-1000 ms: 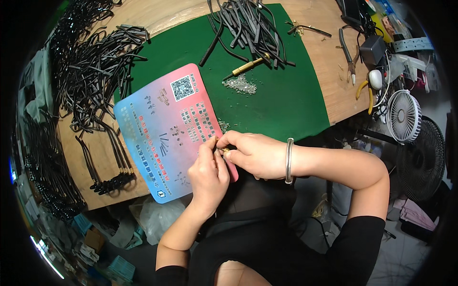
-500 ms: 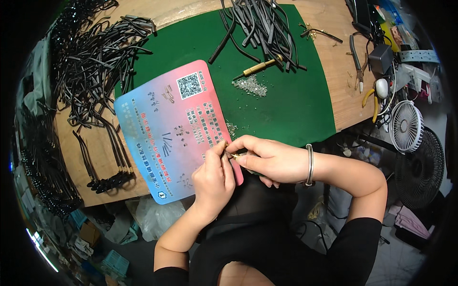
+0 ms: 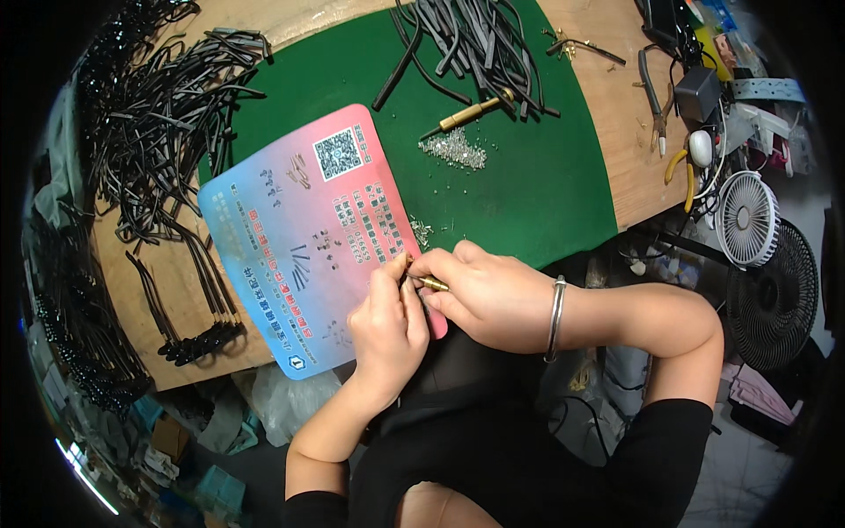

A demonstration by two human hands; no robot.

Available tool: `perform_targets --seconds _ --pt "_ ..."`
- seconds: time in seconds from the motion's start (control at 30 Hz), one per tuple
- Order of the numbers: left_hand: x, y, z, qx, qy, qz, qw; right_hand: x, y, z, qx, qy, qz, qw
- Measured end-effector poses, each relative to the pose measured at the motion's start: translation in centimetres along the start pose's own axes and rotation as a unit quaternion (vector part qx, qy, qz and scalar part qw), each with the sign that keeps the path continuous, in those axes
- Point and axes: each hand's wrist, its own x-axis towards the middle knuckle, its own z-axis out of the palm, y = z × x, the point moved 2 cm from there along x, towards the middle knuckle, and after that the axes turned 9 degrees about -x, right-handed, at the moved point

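Observation:
My left hand (image 3: 387,330) is closed in a pinch at the near right edge of a pink and blue printed mat (image 3: 255,224). A tiny gold-coloured piece shows at its fingertips, too small to name. My right hand (image 3: 497,299) is closed on a slim brass-handled screwdriver (image 3: 434,283), its tip directed at the left fingertips. Small screws and thin metal pins lie in groups on the printed mat. Just beyond my hands is a little heap of metal bits (image 3: 422,232). Farther off, a pile of small clear or silvery pieces (image 3: 453,150) lies beside another brass screwdriver (image 3: 468,113).
A green mat (image 3: 537,194) covers the wooden table (image 3: 607,141). Black glasses arms are heaped at the back (image 3: 480,48) and on the left (image 3: 167,123). Pliers (image 3: 653,97), a white fan (image 3: 748,218) and a black fan (image 3: 773,295) are on the right.
My right hand has turned and shifted slightly, so more of the brass screwdriver handle shows between its fingers. My left hand keeps its pinch. The whole view has shifted a little.

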Motion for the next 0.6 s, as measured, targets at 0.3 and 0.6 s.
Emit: perform_targets --seconds 0.3,0.6 --pt "0.3 0.7 -0.9 -0.485 -0.147 -0.265 0.82 -1.5 2.5 -1.8 0.122 0.195 -0.013 0.973" --pt "-0.2 2.8 -1.8 -0.504 -0.198 -0.285 0.791 0.8 1.6 -2.2 0.367 0.002 -0.017 0.93"
